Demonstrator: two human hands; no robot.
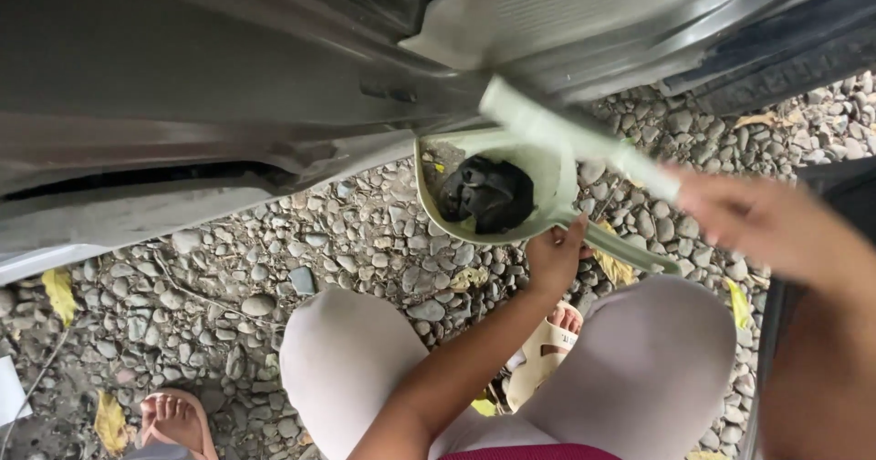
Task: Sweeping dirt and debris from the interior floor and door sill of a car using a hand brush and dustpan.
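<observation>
1. head view: the left hand (554, 257) is closed on the near rim of a pale green dustpan (497, 191), which it holds up against the lower edge of the car sill (274, 150), above the gravel (365, 241).
2. the right hand (757, 223) is blurred; it seems to grip the end of a pale green brush handle (566, 136), but i cannot tell how firmly.
3. dark dirt (486, 193) lies inside the pan, just beyond the left fingers.
4. risk, in my judgement: if the pan tilts, the dirt can fall on the gravel or on the sandal (543, 350) below.

Pale green dustpan (557, 182) holding black debris (488, 193), pale green brush handle (575, 136) blurred across it
</observation>
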